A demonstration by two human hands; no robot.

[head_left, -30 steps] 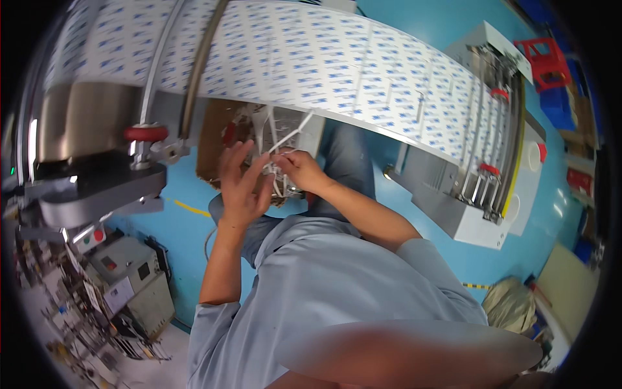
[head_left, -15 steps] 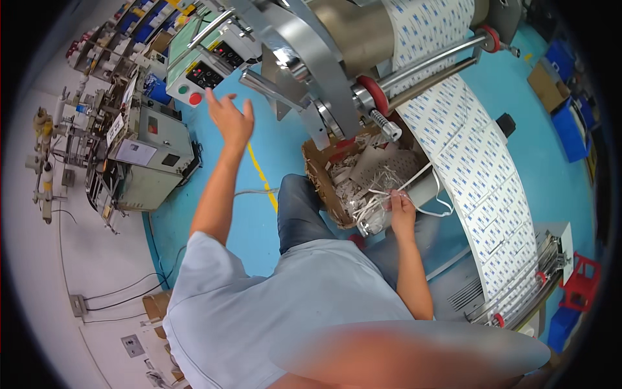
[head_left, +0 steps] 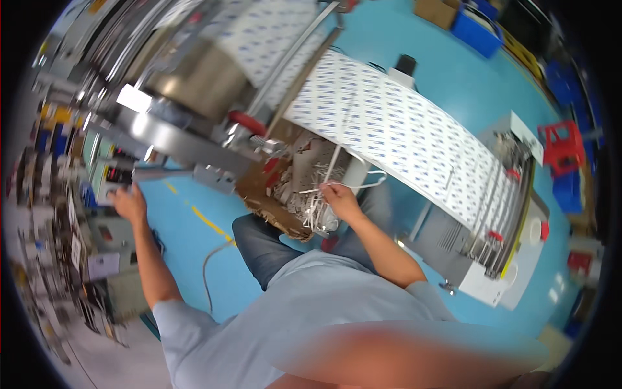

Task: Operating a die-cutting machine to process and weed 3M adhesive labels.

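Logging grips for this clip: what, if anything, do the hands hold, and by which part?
The right hand pinches thin white strips partway along their length; the left hand, near the control panel, seems empty.

Head cam: fisheye, left of a side-by-side pair, head-worn. Looks steeply down, upright. Wearer's shirt (head_left: 304, 285) close below lens; left hand (head_left: 131, 202) and right hand (head_left: 342, 200) farther out; floor (head_left: 184, 253) beyond. Cardboard box (head_left: 272, 217) viewed from above, ragged near edge toward wearer. Wide field, dark curved border.
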